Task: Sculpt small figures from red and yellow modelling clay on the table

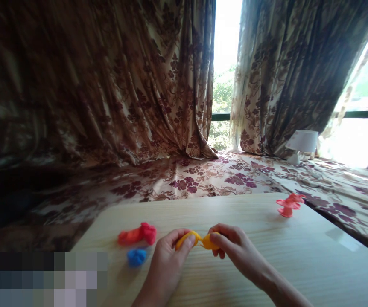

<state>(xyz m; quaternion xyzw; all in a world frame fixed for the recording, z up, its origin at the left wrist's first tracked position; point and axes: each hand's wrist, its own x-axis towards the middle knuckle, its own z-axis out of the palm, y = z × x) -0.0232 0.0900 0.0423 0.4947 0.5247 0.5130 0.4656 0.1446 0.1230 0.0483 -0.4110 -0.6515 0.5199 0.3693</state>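
Yellow clay [208, 242] is held just above the near middle of a pale wooden tabletop, in two lumps joined by a thin, twisted neck. The left hand [173, 250] clamps one lump between thumb and fingers, and the right hand [233, 239] pinches the other the same way. The hands are close together but not touching; gripping opposite ends seems to give each a firm hold while leaving the narrow neck free between them. Beyond the left hand lie a blue clay lump [136, 257] and, just behind it, a red-orange clay roll [132, 236] with a pinkish-red end, both probably set aside to keep them out of the fingers' way. Well apart, near the far right corner of the tabletop [235, 279], a coral-pink clay shape [288, 205] stands upright on a thick stem, perhaps placed there so nothing knocks it. Past the edge spreads a flowered cloth [203, 183], with a small white lamp [303, 141] at right. Matching curtains [145, 85] hang behind, parted at a bright window [222, 89].
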